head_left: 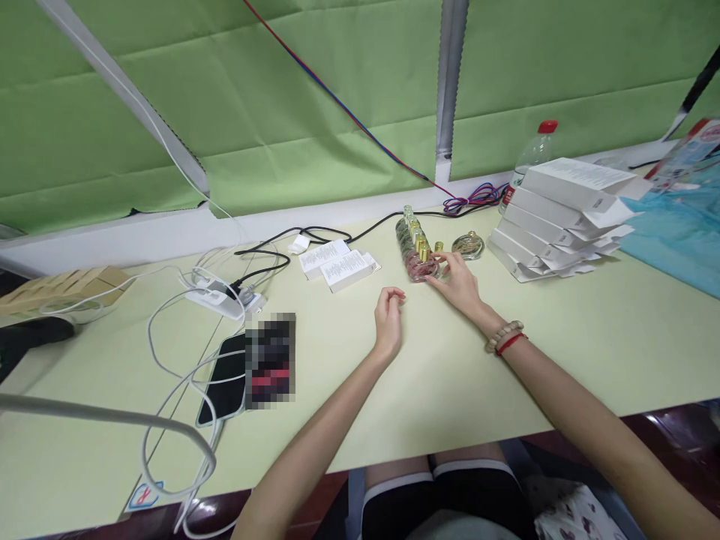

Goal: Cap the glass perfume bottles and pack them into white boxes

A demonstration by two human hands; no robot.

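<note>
My right hand [460,285] has its thumb and fingertips closed on the right edge of the front glass perfume bottle [421,270], a round one with a gold neck. Behind it, several similar bottles [406,238] stand in a row that runs toward the wall. A small gold piece [439,246] shows just above my fingers. To the right, another round glass bottle [468,246] appears to lie flat on the table. My left hand [389,321] hovers in front of the row, fingers curled in, with nothing visible in them.
White folded boxes [562,217] are stacked at the right, before a red-capped plastic bottle [529,161]. Two small white boxes [349,268] lie left of the row. Farther left are a phone [225,379], looping white cables [149,337] and a power strip [217,298].
</note>
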